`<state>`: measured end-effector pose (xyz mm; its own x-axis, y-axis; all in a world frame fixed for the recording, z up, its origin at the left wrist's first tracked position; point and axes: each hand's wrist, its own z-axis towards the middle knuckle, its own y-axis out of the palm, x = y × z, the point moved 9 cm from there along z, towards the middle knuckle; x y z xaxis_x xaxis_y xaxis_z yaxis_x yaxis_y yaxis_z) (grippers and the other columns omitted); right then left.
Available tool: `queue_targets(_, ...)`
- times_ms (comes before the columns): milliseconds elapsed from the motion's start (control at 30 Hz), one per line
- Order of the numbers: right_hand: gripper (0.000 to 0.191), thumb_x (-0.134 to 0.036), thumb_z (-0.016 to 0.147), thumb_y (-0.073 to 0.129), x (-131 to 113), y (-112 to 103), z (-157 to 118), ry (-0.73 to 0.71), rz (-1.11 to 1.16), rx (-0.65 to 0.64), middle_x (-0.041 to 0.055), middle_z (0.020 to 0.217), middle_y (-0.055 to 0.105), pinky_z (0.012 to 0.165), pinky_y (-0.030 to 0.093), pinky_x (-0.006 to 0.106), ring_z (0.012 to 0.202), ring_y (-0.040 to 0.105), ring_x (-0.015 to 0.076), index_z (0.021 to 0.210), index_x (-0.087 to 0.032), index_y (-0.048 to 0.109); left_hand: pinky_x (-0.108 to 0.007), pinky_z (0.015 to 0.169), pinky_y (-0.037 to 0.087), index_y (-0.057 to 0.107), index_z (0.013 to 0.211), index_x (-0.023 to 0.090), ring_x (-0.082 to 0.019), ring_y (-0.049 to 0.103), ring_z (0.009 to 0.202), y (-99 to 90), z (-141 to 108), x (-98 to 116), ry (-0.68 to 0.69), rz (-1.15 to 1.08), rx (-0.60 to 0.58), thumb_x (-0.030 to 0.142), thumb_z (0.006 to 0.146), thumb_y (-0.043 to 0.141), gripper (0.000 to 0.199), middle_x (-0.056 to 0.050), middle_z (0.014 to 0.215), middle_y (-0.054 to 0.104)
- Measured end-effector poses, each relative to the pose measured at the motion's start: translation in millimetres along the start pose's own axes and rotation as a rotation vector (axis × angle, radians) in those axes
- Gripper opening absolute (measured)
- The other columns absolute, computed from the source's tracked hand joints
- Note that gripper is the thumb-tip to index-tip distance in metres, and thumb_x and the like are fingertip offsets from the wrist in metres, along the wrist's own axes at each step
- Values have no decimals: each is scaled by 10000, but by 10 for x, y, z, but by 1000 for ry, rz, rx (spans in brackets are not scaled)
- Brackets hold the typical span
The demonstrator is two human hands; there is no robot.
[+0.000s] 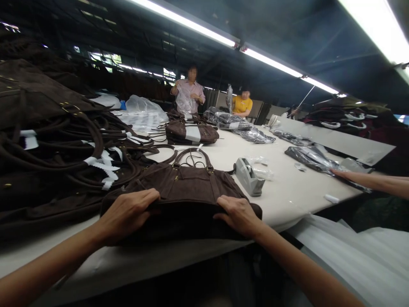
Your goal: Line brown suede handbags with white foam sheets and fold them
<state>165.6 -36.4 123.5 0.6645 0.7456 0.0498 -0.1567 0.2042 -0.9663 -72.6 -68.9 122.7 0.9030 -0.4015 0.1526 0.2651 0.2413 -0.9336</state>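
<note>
A dark brown handbag (191, 187) lies at the near edge of the white table, its two handles pointing away from me. My left hand (129, 213) grips the bag's near edge on the left, fingers curled over the brown material. On the right, my right hand (238, 215) pinches the same edge, thumb below and fingers on top. Between the hands the edge is lifted a little, and the dark space under it cannot be made out. Just beyond the bag's right side stands a grey tape dispenser (249, 177).
Many brown bags with white paper-wrapped handles form a pile (47, 123) on the left. Plastic-wrapped bags (239, 123) lie farther back. A co-worker's hand (341, 174) touches a wrapped bag (315, 158) at right. Two people stand behind the table (281, 196). White sheets (358, 251) lie lower right.
</note>
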Motion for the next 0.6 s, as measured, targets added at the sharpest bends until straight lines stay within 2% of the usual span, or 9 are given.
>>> queue_targets(100, 141, -297, 866, 659, 63, 136, 161, -87, -72, -30, -4, 892, 619, 655, 392, 275, 819, 574, 167, 944, -227, 564, -285, 721, 430, 580, 902, 222, -182, 596, 841, 192, 107, -65, 51, 56, 17, 117, 822, 407, 218, -17, 893, 642)
queue_targets(167, 90, -228, 877, 630, 86, 260, 138, -93, -140, 5, 8, 904, 616, 656, 388, 288, 813, 553, 177, 953, -232, 582, -305, 772, 444, 607, 875, 216, -185, 584, 828, 343, 56, -46, 138, 102, 57, 79, 853, 358, 285, -29, 846, 648)
queue_targets(267, 197, -145, 929, 495, 109, 375, -95, -75, -239, 169, 45, 892, 606, 666, 399, 314, 779, 526, 197, 1084, -217, 594, -319, 813, 450, 644, 885, 231, -175, 581, 801, 486, -176, -14, 224, 138, 146, 112, 930, 328, 341, -30, 835, 665)
queue_targets(333, 284, -106, 946, 411, 155, 418, -306, -64, -247, 271, 65, 860, 599, 674, 422, 323, 745, 515, 199, 1159, -171, 586, -320, 871, 443, 662, 934, 263, -169, 596, 859, 493, -350, 12, 255, 138, 218, 104, 944, 324, 373, -17, 887, 683)
queue_targets(433, 364, -56, 936, 361, 320, 498, -524, 4, -198, 291, 88, 887, 613, 721, 473, 330, 763, 538, 196, 1215, -134, 582, -310, 855, 449, 651, 1102, 330, -162, 601, 824, 459, -471, 28, 268, 127, 242, 87, 944, 329, 433, 16, 838, 684)
queue_targets(533, 492, -38, 916, 370, 439, 574, -632, 67, -198, 239, 129, 1146, 625, 872, 490, 398, 1004, 574, 236, 1377, -168, 484, -283, 745, 454, 513, 1331, 394, -143, 572, 669, 510, -420, 23, 278, 109, 105, 97, 937, 346, 520, 45, 718, 648)
queue_targets(600, 580, -26, 898, 370, 453, 598, -693, 79, -211, 216, 142, 1360, 536, 1010, 428, 481, 1247, 476, 280, 1459, -173, 380, -258, 723, 447, 446, 1381, 428, -128, 573, 648, 532, -396, 47, 316, 76, 50, 97, 927, 361, 568, 61, 706, 645)
